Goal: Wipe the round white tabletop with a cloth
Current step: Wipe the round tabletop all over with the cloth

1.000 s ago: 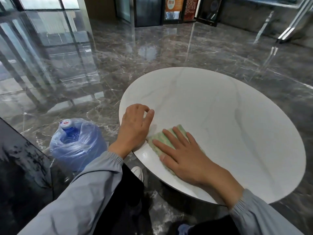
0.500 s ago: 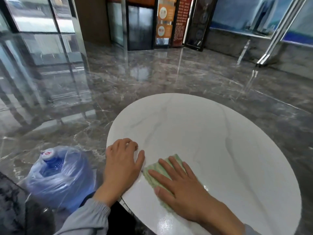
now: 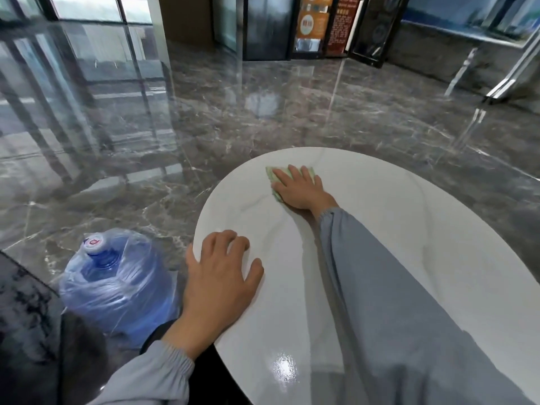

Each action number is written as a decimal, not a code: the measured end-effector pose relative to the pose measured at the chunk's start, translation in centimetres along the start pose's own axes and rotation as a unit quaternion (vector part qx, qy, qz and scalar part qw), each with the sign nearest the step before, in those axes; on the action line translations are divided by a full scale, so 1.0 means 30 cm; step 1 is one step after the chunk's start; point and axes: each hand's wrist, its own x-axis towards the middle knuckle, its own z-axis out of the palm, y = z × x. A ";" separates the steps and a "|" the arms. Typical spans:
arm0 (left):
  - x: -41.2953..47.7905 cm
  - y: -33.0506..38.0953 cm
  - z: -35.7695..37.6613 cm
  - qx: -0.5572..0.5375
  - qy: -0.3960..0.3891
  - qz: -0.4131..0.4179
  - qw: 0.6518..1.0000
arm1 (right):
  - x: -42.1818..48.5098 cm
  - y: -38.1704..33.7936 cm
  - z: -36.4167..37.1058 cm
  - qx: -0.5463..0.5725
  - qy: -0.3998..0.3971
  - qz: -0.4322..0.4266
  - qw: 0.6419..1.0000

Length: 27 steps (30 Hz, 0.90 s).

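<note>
The round white desk gives no clue which parts are already done, so the stroke is probably best pulled in overlapping arcs from the far rim back toward 6 o'clock, pressure kept even. The left grip is laid open on the rim at about 8 o'clock, nothing held, handy as a brace. The right grip is stretched flat near 11 o'clock, fingers straight, and the green cloth is pressed under it rather than clutched, corners showing past the fingertips. Around it all, glossy grey floor is seen, and a plastic-wrapped blue water jug is parked at 8 o'clock just beside the desk, so feet should be minded there.
</note>
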 end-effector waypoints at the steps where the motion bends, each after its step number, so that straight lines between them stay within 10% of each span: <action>1: 0.002 0.001 -0.002 -0.002 0.000 0.000 1.000 | 0.024 0.006 -0.011 0.004 -0.003 0.008 1.000; 11: 0.001 0.012 -0.022 -0.009 -0.021 -0.009 1.000 | -0.168 0.161 0.016 0.003 0.014 0.009 1.000; 27: -0.001 0.053 -0.059 -0.009 -0.062 -0.019 0.998 | -0.880 0.774 0.052 0.038 0.028 0.265 0.963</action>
